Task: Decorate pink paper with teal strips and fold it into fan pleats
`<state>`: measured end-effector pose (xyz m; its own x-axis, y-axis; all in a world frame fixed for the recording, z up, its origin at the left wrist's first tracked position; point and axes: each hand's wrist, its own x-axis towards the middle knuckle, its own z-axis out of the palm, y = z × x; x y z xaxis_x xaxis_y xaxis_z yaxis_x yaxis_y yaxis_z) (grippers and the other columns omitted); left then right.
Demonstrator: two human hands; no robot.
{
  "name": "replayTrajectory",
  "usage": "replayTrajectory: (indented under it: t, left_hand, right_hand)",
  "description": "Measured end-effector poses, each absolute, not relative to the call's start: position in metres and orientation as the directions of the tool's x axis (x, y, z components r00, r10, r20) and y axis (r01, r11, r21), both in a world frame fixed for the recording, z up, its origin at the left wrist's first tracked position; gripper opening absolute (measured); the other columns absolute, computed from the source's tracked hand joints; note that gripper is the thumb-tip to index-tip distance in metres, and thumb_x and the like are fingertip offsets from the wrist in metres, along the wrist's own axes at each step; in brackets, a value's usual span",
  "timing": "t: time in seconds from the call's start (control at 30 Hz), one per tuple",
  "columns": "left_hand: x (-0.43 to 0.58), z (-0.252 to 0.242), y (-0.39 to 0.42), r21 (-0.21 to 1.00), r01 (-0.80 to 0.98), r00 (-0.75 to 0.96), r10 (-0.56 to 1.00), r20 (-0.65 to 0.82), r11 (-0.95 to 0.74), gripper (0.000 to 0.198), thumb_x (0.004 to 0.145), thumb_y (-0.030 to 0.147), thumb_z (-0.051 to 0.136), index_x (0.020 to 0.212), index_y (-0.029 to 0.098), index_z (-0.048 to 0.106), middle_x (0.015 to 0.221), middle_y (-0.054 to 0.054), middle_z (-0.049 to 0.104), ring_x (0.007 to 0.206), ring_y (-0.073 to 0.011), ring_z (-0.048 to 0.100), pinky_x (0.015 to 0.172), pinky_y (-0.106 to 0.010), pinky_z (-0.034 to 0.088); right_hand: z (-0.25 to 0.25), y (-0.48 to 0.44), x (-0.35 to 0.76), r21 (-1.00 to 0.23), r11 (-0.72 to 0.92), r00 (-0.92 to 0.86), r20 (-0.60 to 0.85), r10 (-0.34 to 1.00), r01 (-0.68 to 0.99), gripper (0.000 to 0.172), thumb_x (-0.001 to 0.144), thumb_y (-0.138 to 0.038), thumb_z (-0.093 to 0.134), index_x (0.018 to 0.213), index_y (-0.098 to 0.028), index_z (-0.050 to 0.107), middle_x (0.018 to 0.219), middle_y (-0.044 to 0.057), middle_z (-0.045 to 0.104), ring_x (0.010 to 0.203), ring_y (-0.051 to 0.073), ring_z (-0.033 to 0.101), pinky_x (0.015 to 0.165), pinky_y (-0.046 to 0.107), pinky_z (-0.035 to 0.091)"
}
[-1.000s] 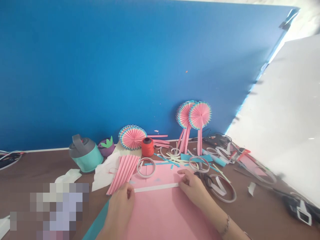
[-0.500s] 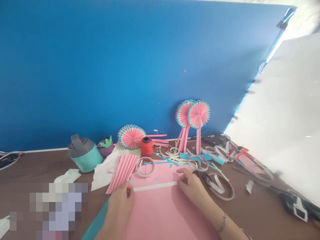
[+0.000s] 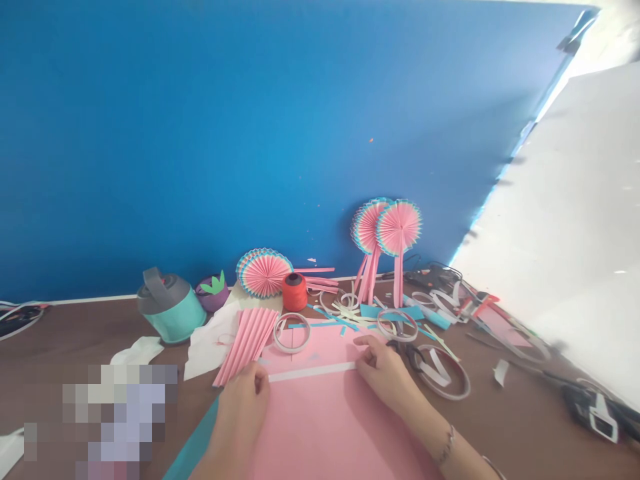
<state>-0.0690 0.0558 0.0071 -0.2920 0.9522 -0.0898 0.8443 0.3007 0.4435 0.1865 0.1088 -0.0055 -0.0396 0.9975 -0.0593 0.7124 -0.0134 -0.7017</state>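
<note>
A large pink paper sheet (image 3: 330, 427) lies in front of me, its far edge under one ring of tape (image 3: 291, 349). A narrow white strip of tape (image 3: 314, 373) runs across it from side to side. At the strip's left end, my left hand (image 3: 246, 397) is closed with its fingers curled in. My right hand (image 3: 383, 370) pinches at the right end, its fingertips pressed against the strip and paper. A folded pink pleated paper (image 3: 249, 340) lies just beyond my left hand. Blue-green paper (image 3: 193, 440) shows beneath my left forearm.
Scissors (image 3: 413, 357) and a larger tape ring (image 3: 467, 387) lie right of my right hand. Behind are a red thread spool (image 3: 295, 293), paper rosettes (image 3: 400, 228), blue and cream strips (image 3: 370, 312) and a teal-and-grey container (image 3: 173, 317). A blue wall (image 3: 250, 133) stands behind.
Both hands stay at the two ends of the white strip. The whole view has shifted very slightly; nothing on the table has visibly moved.
</note>
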Motion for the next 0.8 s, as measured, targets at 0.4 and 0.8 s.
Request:
replayTrajectory:
  t: [0.4,0.8]
  left_hand:
    - [-0.075,-0.005,0.053,0.507,0.832,-0.255,0.967,-0.008,0.224,0.021,0.082,0.012,0.044,0.065,0.022,0.05,0.059,0.004,0.061,0.058,-0.0135,0.058,0.055,-0.02,0.032]
    - [-0.086,-0.015,0.054,0.644,0.735,-0.243,0.969,-0.045,0.214,0.016,0.077,0.014,0.044,0.063,0.021,0.049,0.055,0.005,0.058,0.056,-0.014,0.06,0.056,-0.022,0.038]
  right_hand:
    - [-0.008,0.11,0.188,-0.706,0.0,-0.075,-0.075,0.994,0.708,0.04,0.069,-0.016,0.045,0.106,-0.02,0.058,0.068,-0.002,0.062,0.064,0.017,0.056,0.06,0.026,0.036]
    - [-0.011,0.112,0.191,-0.742,0.019,-0.09,-0.056,0.994,0.67,0.039,0.066,-0.021,0.047,0.103,-0.02,0.061,0.064,-0.004,0.06,0.059,0.015,0.055,0.064,0.026,0.039]
